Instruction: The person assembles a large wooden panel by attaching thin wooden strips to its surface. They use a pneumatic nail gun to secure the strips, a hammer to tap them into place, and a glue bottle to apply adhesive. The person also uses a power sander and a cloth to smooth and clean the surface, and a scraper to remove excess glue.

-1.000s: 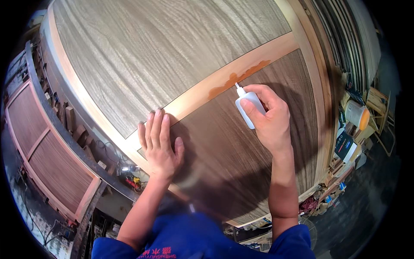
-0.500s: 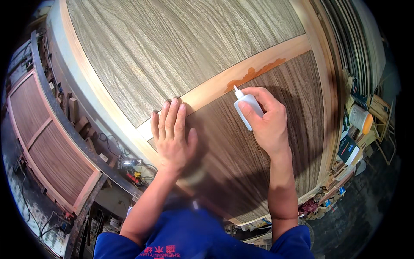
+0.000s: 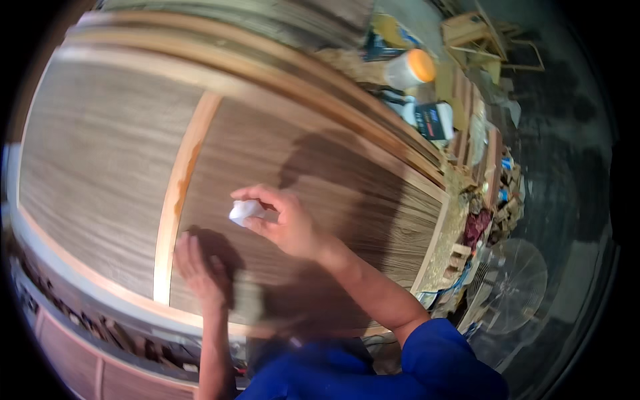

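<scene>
A framed wooden panel (image 3: 267, 147) with dark woodgrain lies beneath both my hands. Across it runs a pale wooden crosspiece (image 3: 165, 250), which bears a wet orange-brown smear (image 3: 179, 187) along one edge. My right hand (image 3: 283, 223) is closed around a small white squeeze bottle (image 3: 244, 213), held over the panel to the right of the smear. The bottle's nozzle cannot be made out. Beside the near part of the crosspiece is my left hand (image 3: 201, 272), fingers stretched out and blurred, holding nothing; whether it touches the wood is unclear.
Stacked framed panels (image 3: 287, 57) rise behind this one. Off the right end are a white tub with an orange lid (image 3: 411, 69), a dark box (image 3: 433, 121), wood scraps and a round fan guard (image 3: 510, 287). Another panel (image 3: 73, 350) lies at lower left.
My view has swung to the right, bringing the fan guard into sight. My right hand has drawn the bottle away from the smear. My left hand remains near the crosspiece.
</scene>
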The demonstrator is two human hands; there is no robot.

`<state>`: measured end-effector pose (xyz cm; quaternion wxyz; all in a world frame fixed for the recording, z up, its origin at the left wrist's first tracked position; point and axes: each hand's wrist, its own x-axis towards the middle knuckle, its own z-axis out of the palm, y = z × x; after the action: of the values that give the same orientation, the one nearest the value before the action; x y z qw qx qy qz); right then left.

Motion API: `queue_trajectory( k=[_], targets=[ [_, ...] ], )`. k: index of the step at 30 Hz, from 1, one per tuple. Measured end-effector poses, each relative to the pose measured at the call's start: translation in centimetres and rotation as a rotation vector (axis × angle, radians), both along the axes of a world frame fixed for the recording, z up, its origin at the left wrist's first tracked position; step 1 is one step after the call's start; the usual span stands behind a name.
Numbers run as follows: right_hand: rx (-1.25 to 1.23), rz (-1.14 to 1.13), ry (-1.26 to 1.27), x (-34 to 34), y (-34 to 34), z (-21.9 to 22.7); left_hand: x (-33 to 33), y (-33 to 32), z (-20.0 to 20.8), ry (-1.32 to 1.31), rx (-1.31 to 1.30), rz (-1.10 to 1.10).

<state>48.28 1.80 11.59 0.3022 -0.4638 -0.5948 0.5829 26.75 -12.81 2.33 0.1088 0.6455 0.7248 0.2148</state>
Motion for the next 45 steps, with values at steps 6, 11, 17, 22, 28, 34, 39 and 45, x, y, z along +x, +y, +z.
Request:
queue_trajectory(
  k=[6, 11, 17, 22, 28, 34, 39, 45],
  targets=[
    [0.048, -0.391, 0.099, 17.8, 5.5, 0.8, 19.9, 11.8, -0.3, 0.002, -0.097, -0.468],
    [0.324, -0.683, -0.109, 33.1, 15.3, 2.3, 28.7, 18.8, -0.8, 0.028, -0.063, -0.409],
    [0.565, -0.877, -0.419, 51.7, 37.2, 2.2, 30.9, 19.6, 0.3, 0.095, -0.131, -0.420],
    [0.268, -0.637, -0.890, 50.1, 48.8, -4.0, 30.5, 19.7, -0.3, 0.162, -0.165, -0.434],
    [0.101, -0.518, -1.037, 48.0, 54.0, -8.6, 31.1, 19.7, -0.3, 0.191, -0.182, -0.451],
    [0.137, -0.474, -1.111, 45.4, 51.7, -6.9, 30.6, 19.8, 0.1, 0.209, -0.151, -0.453],
    [0.502, -0.616, -1.088, 49.6, 45.2, -0.2, 32.0, 20.5, -0.3, 0.158, -0.120, -0.521],
    [0.753, -0.688, -0.231, 42.1, 19.8, 2.2, 30.5, 20.2, -3.0, 0.178, 0.062, -0.491]
  ],
)
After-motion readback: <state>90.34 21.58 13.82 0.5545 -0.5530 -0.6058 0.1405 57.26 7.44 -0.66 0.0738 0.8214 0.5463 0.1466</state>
